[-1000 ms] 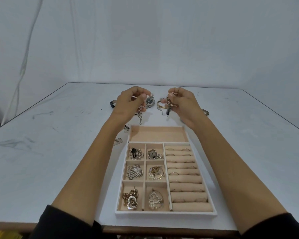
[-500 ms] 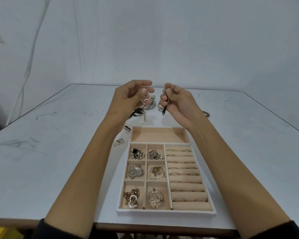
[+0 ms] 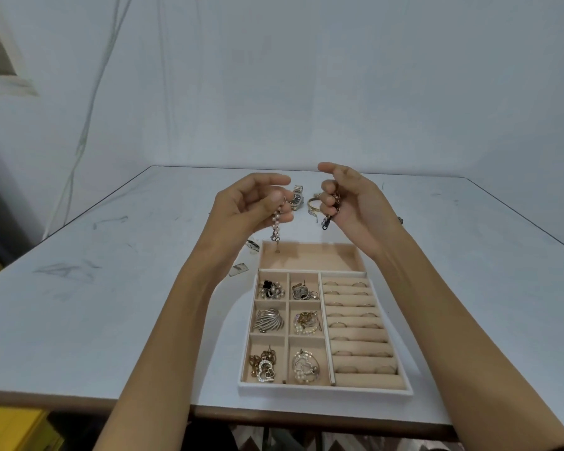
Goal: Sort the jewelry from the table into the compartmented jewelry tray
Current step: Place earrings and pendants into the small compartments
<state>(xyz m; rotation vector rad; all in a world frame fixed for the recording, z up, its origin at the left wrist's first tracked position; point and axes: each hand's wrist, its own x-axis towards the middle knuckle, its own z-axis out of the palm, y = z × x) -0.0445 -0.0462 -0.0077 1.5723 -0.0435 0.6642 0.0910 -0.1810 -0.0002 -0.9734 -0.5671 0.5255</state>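
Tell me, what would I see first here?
Two hands hover over the table's middle: the left hand pinches a dangling pearl bracelet, and the right hand grips a chain. Below them sits a beige jewelry tray, its six small left compartments full of shiny pieces.

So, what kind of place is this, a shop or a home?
Probably a plain indoor work spot, though I cannot tell which: a scuffed white table against a blank white wall, with a tray and a loose watch on it.
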